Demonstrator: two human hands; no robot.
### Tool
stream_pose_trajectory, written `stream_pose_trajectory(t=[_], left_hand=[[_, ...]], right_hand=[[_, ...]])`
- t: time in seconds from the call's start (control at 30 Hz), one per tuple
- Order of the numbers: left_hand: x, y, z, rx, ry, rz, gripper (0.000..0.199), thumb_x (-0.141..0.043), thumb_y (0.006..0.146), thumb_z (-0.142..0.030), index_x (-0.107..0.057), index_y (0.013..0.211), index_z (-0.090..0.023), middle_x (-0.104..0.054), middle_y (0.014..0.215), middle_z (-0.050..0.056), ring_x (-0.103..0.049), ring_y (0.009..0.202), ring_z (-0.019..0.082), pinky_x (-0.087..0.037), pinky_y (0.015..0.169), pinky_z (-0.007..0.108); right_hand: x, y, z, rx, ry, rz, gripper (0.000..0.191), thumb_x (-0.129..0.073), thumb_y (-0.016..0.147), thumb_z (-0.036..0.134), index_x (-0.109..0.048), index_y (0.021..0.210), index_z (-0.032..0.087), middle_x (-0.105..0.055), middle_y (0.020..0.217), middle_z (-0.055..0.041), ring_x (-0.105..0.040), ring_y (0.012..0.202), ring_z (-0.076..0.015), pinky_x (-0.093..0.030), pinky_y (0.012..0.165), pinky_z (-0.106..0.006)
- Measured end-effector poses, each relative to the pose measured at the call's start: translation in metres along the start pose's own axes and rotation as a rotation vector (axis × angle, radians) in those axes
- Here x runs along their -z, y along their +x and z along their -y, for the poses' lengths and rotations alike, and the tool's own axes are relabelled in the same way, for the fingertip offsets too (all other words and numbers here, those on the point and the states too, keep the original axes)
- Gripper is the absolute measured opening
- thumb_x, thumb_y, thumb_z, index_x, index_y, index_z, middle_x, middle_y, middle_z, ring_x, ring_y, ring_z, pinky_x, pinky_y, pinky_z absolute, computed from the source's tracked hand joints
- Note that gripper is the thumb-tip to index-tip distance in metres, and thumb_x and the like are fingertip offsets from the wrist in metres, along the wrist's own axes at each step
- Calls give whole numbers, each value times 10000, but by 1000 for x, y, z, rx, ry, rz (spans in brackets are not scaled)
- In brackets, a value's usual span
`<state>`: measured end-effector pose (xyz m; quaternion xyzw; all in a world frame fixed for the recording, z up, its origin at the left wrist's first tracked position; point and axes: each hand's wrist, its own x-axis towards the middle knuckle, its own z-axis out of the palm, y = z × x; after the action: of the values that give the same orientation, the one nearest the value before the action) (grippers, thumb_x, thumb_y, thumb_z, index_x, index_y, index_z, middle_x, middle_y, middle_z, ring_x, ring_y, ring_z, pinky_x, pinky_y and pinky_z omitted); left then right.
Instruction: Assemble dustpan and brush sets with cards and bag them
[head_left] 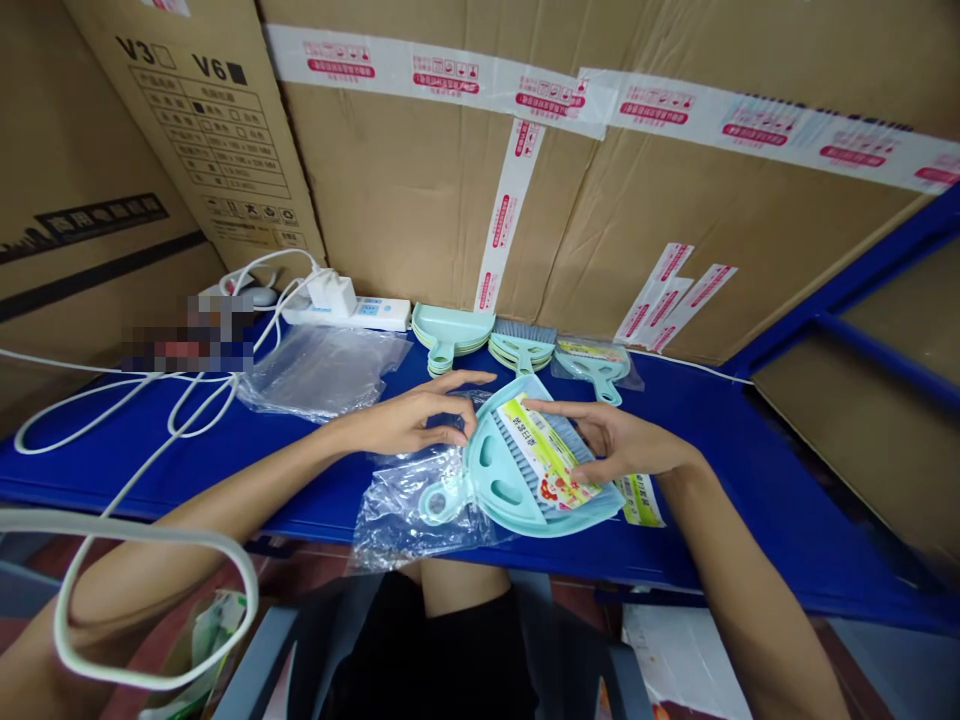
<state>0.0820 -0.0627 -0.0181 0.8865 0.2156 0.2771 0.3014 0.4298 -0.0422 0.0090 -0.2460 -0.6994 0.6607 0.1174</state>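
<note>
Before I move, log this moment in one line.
left hand: at dustpan rim | right hand: on label card over brush | behind: stacked dustpans, stacked brushes, power strip

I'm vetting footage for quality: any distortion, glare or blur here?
Head view: wide-angle stretching near the edges, clear in the left forearm; glints on the clear bag and plastic sheets; pixelated patch at left; right-hand cardboard dim and soft; dustpan set fairly sharp.
</note>
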Motion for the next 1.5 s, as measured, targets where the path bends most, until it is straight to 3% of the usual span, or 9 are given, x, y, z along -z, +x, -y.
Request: stream_pose_trajectory(t=[0.3,0.53,0.6,0.73,0.77,0.97,1.17,1.3,1.5], left_hand=[[-4,2,4,-30,27,-96,126,-708,1019,-326,-754,1023,-208,-428,1671,153,-410,1571,334,-386,1261,551],[-2,2,0,4,110,-106,140,-745,992,-363,-759,999,-224,-473,1651,131,-463,1536,330,-412,1249,545],[11,0,2,45,192,-256,200,-770,969,-416,-754,1049,-232,-550,1586,126,-517,1480,331,-404,1248,560],[48,-8,17,247,105,-923,262,-775,951,-440,-704,1051,-208,-737,1221,100,-684,1188,264,-506,1135,479],[55,-10,20,313,-6,-1005,270,-798,929,-430,-696,1033,-202,-749,1154,93,-706,1105,244,-549,1063,430],[49,-3,20,575,-753,-866,249,-831,885,-250,-699,1078,-162,-790,1084,111,-756,913,194,-603,824,300],[44,-1,15,604,-841,-849,105,-770,930,-201,-766,1008,-132,-806,1083,146,-777,980,241,-657,925,400],[49,-4,13,582,-747,-907,139,-802,899,-206,-808,1019,-137,-826,1080,137,-785,982,230,-657,908,344],[41,-1,2,517,-793,-700,257,-785,944,-291,-801,1148,-136,-803,1232,160,-783,1090,275,-681,886,362]], right_hand=[[-34,27,-12,55,197,-95,1055,-975,758,229,-441,1667,291,-629,1557,-114,-633,1394,-284,-540,1156,-438],[-52,37,-22,-4,241,-50,1116,-975,760,250,-369,1697,298,-676,1508,-91,-705,1297,-267,-567,1127,-450],[-55,41,-26,27,277,-142,1141,-981,751,256,-355,1705,285,-660,1529,-105,-693,1321,-278,-561,1140,-459],[-51,45,-28,137,268,-390,1169,-995,726,278,-359,1706,311,-573,1624,-107,-660,1369,-315,-547,1168,-502],[-49,46,-27,179,257,-444,1170,-998,720,284,-365,1703,327,-526,1665,-97,-639,1395,-327,-541,1177,-511],[-38,47,-25,335,233,-606,1176,-999,711,302,-368,1703,339,-399,1749,-77,-509,1520,-360,-487,1238,-530],[-36,47,-23,366,228,-640,1230,-1008,694,312,-325,1716,352,-353,1772,-65,-476,1541,-364,-496,1234,-533],[-35,45,-22,356,211,-618,1235,-1007,700,320,-312,1720,351,-326,1783,-65,-486,1533,-366,-501,1230,-538],[-41,43,-21,315,192,-566,1239,-992,733,348,-263,1735,361,-352,1771,-64,-529,1502,-368,-517,1214,-535]])
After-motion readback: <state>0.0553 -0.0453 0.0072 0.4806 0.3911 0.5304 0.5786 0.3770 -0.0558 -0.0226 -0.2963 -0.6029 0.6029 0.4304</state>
